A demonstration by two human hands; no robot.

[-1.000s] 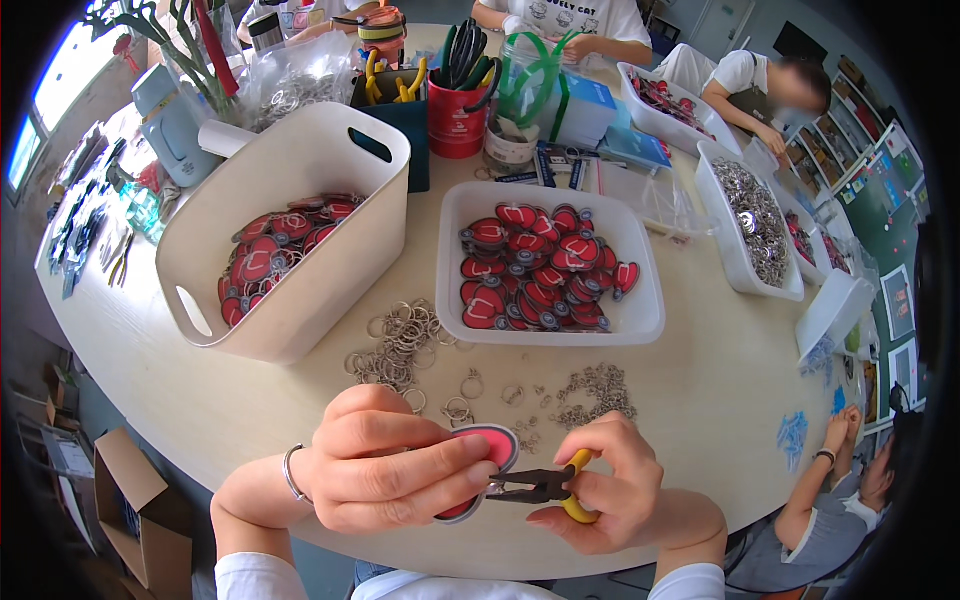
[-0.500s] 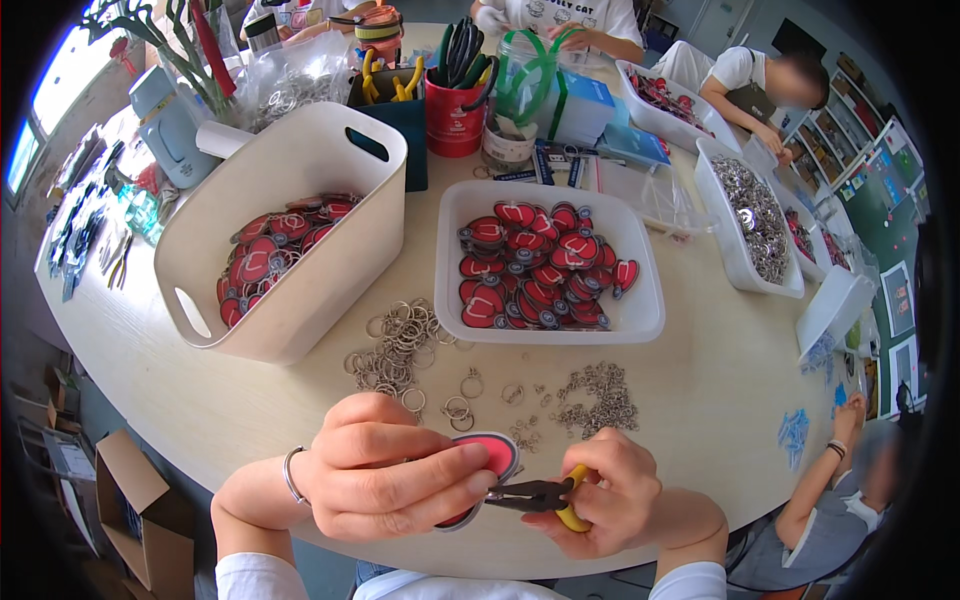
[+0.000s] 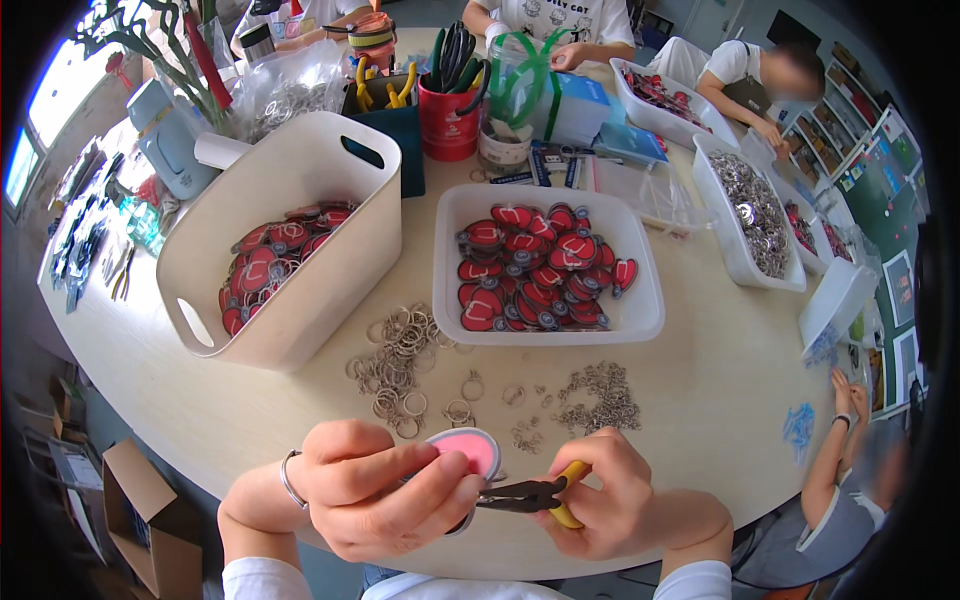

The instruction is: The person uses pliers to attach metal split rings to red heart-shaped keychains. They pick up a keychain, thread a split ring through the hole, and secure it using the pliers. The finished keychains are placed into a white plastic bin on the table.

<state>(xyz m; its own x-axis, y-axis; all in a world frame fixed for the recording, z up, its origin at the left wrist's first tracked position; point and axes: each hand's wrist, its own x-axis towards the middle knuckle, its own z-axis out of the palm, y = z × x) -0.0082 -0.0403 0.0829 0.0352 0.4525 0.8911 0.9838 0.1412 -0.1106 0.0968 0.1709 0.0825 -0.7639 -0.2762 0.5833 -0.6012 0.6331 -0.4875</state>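
Observation:
Between the fingers of my left hand (image 3: 385,490) is a flat oval red charm (image 3: 468,450) with a grey-white rim. My right hand (image 3: 605,495) is closed round the yellow handles of a pair of pliers (image 3: 530,495). Their dark jaws reach the charm's lower right edge, close to my left fingertips; whether they grip a small ring there is too small to tell. Beyond my hands lie a heap of split key rings (image 3: 400,360) and a pile of small metal links (image 3: 598,395).
A translucent tray (image 3: 645,310) of red charms stands ahead, beside a tall cream bin (image 3: 330,270) of charms with rings. A long white tray (image 3: 790,280) of metal rings is at the right. Tool holders (image 3: 450,125) stand behind. Co-workers sit round the table (image 3: 700,420).
My left hand has shifted slightly left with the charm, whose face now tilts more upward and looks paler. The pliers have moved slightly left with it.

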